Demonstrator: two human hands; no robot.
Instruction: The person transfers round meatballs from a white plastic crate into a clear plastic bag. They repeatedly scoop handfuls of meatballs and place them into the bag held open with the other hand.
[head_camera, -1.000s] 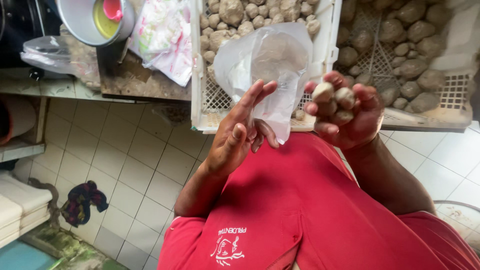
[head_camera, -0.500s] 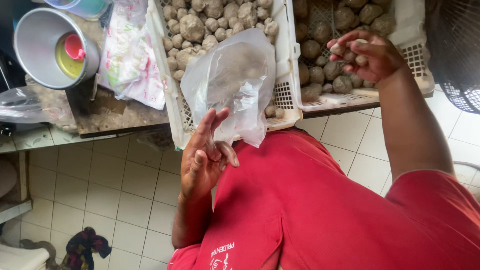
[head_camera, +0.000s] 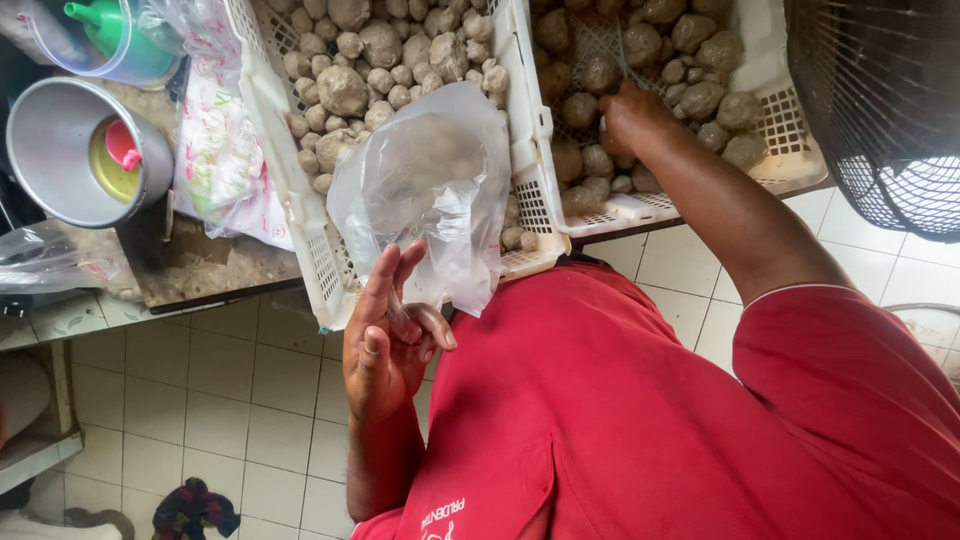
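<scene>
White-tiled floor below; cluttered counter beyond the hands. Left hand: one, pinching the lower edge of one clear plastic bag holding a few brown lumps, index finger raised. Behind the bag: white slotted plastic crate, full of brown earthy round tubers. Right hand: one, closed down among tubers in a second white crate. Far left of the left hand: one grey metal pot containing a red-and-yellow item.
</scene>
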